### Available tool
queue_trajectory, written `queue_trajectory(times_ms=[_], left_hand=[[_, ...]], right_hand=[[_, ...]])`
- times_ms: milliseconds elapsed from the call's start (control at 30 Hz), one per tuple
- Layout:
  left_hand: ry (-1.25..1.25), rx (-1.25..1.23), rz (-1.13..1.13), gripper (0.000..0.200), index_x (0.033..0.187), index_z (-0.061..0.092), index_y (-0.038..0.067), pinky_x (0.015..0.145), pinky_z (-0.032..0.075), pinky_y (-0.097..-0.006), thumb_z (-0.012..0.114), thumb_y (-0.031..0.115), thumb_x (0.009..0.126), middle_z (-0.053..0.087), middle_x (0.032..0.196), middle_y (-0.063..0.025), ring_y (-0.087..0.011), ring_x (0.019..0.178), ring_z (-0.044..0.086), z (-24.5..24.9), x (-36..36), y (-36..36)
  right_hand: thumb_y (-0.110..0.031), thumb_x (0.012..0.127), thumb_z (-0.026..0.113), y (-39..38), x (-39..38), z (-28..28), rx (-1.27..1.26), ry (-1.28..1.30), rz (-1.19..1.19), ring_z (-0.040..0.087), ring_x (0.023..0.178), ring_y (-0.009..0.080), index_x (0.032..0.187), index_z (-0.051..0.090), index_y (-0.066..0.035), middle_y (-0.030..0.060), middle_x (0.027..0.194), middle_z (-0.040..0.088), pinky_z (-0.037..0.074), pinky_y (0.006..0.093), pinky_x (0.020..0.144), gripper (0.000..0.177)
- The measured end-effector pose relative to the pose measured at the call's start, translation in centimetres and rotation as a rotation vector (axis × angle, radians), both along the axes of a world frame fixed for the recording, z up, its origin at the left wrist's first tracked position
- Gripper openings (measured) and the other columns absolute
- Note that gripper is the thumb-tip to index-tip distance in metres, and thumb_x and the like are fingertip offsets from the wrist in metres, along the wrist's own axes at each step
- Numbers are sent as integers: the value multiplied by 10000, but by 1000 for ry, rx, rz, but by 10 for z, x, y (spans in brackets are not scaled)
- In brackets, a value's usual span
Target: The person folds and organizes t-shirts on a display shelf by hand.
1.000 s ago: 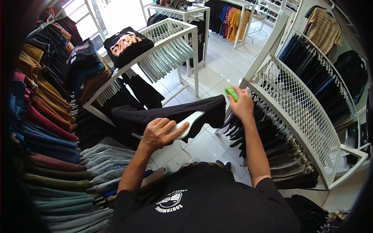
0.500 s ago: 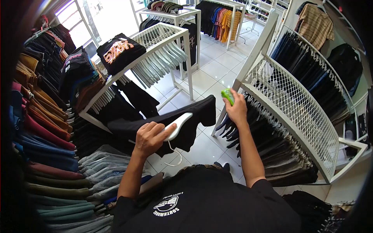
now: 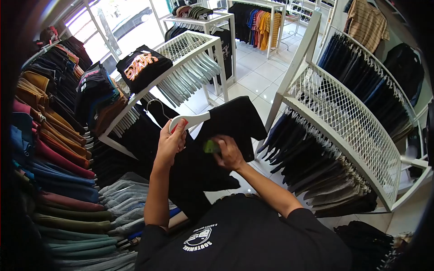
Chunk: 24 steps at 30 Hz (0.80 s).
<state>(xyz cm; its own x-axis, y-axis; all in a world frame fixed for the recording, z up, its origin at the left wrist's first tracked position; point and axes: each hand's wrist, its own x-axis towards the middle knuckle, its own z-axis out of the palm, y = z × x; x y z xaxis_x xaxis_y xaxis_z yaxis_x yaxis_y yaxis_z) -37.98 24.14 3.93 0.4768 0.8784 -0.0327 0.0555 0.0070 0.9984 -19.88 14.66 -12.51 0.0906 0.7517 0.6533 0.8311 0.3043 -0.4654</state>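
My left hand [image 3: 167, 145] is closed around the middle of a white hanger [image 3: 193, 120], its metal hook pointing up and to the left. From the hanger a black T-shirt [image 3: 237, 118] hangs in front of me, one sleeve spread to the right. Closed on a small green hand-held object [image 3: 210, 147], my right hand [image 3: 230, 152] is over the front of the shirt. The green object is blurred and partly covered by the fingers, with the shirt's dark cloth right behind it.
A white rack [image 3: 217, 45] with bare hangers and a folded printed shirt [image 3: 143, 67] stands ahead. Coloured clothes [image 3: 68, 149] line my left. On the right, a white mesh-topped rack [image 3: 289, 101] holds dark trousers [image 3: 316, 167]. Tiled floor [image 3: 251, 79] shows between the racks.
My left hand has turned the hanger so its hook points up instead of down, and the shirt now faces me. My right hand has moved left onto the shirt with the green object.
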Motion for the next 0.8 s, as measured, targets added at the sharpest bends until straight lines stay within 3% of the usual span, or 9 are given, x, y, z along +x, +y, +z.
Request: queue_trajectory(times_ms=[100,233,367,467,533,600,667,800], left_hand=[[7,-16,24,374,1088,595,71,411,338,-184,650,434,1021,529,695,30,-18,484,430,2,-4,0],[-25,-82,6,353,1099,613,91,422,342,-189,652,433,1021,532,694,31,-22,486,431,3,-8,-1],[-44,-60,44,447,1171,596,50,444,367,-195,664,460,1006,535,712,25,-35,514,453,4,-18,6],[-31,-74,63,477,1176,599,45,446,368,-193,672,481,996,536,713,26,-34,517,460,7,-15,4],[-18,-57,85,395,1093,619,80,412,344,-185,658,464,1010,539,691,35,-24,478,447,6,-7,0],[-12,-47,67,394,1087,619,83,413,341,-182,659,468,1008,537,690,37,-22,479,442,9,-2,-6],[-9,-32,54,394,1081,618,87,414,338,-179,659,471,1007,534,689,38,-21,479,437,10,-2,-5],[-28,-48,57,498,1157,612,52,442,362,-189,676,514,983,536,709,32,-26,506,450,3,-19,-1]], right_hand=[[-4,699,805,-7,5,32,375,92,13,588,1181,371,1372,496,-75,169,1281,565,489,472,1017,744],[-18,760,760,24,67,62,526,-57,-200,580,1202,382,1376,504,-54,183,1280,582,454,483,1053,668],[-154,882,763,33,114,73,367,250,-620,546,1161,411,1377,485,8,234,1245,557,442,485,1025,591],[-191,912,761,14,91,99,443,203,-496,570,1128,395,1386,496,30,230,1226,565,468,455,994,586],[-183,880,789,9,62,101,416,178,-243,583,1157,395,1413,499,19,225,1254,582,470,445,1020,639],[-143,846,786,8,45,96,370,3,-115,582,1181,397,1433,490,12,218,1284,590,467,461,1036,676],[-168,878,762,18,63,85,427,-81,-191,581,1169,410,1444,476,12,229,1292,576,468,464,1031,659],[-216,928,743,26,112,72,273,309,-640,581,1120,411,1430,471,51,234,1229,556,480,462,990,630]])
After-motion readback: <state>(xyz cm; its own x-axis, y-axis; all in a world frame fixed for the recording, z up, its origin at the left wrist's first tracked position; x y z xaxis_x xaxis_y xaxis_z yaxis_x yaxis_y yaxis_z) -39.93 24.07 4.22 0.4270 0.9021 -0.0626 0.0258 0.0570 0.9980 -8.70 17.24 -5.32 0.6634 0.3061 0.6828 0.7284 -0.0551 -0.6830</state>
